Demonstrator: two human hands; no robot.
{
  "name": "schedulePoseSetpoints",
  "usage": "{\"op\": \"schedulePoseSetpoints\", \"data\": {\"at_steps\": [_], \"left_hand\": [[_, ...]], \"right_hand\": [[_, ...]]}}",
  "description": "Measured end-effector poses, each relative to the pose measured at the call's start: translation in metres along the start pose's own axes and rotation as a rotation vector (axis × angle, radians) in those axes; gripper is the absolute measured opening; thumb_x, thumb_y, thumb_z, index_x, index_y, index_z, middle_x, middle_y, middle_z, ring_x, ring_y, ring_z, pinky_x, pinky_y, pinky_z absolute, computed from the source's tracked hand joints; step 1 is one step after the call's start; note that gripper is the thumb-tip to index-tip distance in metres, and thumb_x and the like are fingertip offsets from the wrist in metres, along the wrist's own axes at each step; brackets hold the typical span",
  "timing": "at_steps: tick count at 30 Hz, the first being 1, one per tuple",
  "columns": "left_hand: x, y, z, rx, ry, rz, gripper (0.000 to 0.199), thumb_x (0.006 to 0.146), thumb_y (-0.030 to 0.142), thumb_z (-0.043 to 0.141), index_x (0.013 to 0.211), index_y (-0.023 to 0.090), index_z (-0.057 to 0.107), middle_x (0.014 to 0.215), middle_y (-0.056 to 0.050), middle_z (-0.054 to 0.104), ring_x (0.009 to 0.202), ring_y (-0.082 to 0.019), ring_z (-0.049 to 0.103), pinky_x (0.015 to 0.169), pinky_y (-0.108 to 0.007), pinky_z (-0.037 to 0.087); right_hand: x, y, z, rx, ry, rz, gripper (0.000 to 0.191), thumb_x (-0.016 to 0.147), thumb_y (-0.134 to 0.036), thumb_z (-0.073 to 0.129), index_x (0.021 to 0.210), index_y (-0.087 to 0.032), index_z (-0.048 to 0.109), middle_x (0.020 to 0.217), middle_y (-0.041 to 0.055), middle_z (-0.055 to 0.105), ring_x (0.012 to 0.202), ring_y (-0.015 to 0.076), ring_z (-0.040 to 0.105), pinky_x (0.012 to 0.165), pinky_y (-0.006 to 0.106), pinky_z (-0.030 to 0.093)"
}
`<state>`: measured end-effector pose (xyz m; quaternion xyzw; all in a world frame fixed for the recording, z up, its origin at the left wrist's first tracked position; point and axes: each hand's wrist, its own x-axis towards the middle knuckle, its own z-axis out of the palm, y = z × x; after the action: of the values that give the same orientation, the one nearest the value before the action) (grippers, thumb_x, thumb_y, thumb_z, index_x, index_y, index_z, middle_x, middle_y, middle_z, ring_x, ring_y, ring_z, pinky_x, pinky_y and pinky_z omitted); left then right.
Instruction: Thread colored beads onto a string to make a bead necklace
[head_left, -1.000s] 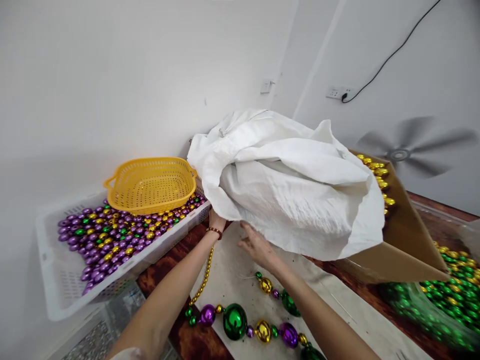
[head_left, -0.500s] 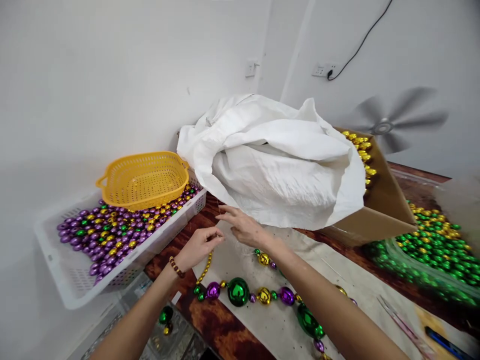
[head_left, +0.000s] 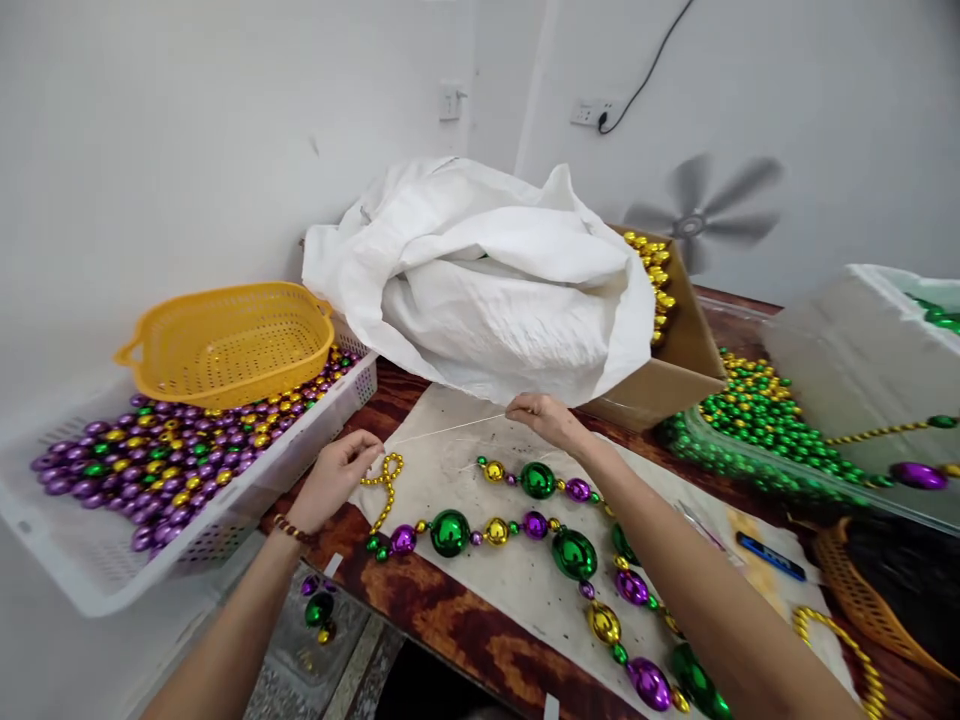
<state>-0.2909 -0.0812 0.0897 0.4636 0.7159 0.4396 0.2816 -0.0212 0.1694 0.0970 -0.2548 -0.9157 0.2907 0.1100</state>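
A thin pale thread (head_left: 450, 428) runs taut between my two hands above a cloth. Its left end is pinched in my left hand (head_left: 337, 475), which wears a beaded bracelet and is close to a loop of small gold beads (head_left: 390, 480). My right hand (head_left: 546, 418) grips the thread near the lower edge of a white sack. Below the hands, a string of green, gold and purple beads (head_left: 450, 533) curves over the beige cloth (head_left: 442, 480). A second bead row (head_left: 538, 480) lies nearer my right hand, its end by a loose thread.
At left, a yellow basket (head_left: 232, 345) rests on a white crate (head_left: 67, 590) of beads. Behind are the white sack (head_left: 495, 320) and a cardboard box (head_left: 652, 395). Green and gold beads (head_left: 787, 420), a blue cutter (head_left: 771, 556) and an orange basket (head_left: 862, 590) are at right.
My hands have moved apart, stretching the thread between them. The view has shifted right, showing a white foam box and the orange basket.
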Motion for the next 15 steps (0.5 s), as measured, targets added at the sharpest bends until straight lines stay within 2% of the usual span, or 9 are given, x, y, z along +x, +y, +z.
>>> {"op": "schedulePoseSetpoints", "data": {"at_steps": [3,7,11,15], "left_hand": [[0.014,0.003,0.018,0.068,-0.161,0.01,0.026,0.083,0.043,0.055,0.073,0.019,0.059,0.065,0.0,0.061,0.063,-0.016,0.056,0.062,-0.026,0.043],[0.024,0.011,0.033,-0.033,-0.303,-0.097,0.029,0.077,0.047,0.06,0.076,0.018,0.059,0.065,0.0,0.061,0.056,-0.014,0.058,0.058,-0.026,0.044],[0.03,0.025,0.044,-0.165,-0.427,-0.21,0.044,0.071,0.055,0.066,0.088,0.014,0.065,0.065,0.001,0.059,0.05,-0.012,0.055,0.054,-0.026,0.044],[0.04,0.046,0.068,-0.194,-0.49,-0.22,0.045,0.069,0.054,0.068,0.089,0.014,0.066,0.066,0.002,0.058,0.052,-0.012,0.056,0.055,-0.026,0.047]], "right_hand": [[-0.009,0.01,-0.008,0.021,0.059,0.086,0.021,0.089,-0.027,0.054,0.083,-0.018,0.072,0.079,0.0032,0.07,0.074,0.0179,0.06,0.067,0.026,0.04],[-0.016,0.02,-0.007,0.054,0.115,0.155,0.021,0.088,-0.028,0.055,0.082,-0.018,0.073,0.069,0.0009,0.066,0.065,0.0163,0.056,0.061,0.025,0.036],[-0.023,0.025,-0.003,0.06,0.149,0.16,0.018,0.086,-0.024,0.057,0.081,-0.018,0.074,0.072,0.0011,0.068,0.069,0.0159,0.057,0.063,0.024,0.036],[-0.025,0.021,0.001,0.059,0.144,0.133,0.017,0.085,-0.019,0.059,0.081,-0.018,0.075,0.079,0.0017,0.071,0.073,0.0155,0.06,0.066,0.024,0.038]]}}
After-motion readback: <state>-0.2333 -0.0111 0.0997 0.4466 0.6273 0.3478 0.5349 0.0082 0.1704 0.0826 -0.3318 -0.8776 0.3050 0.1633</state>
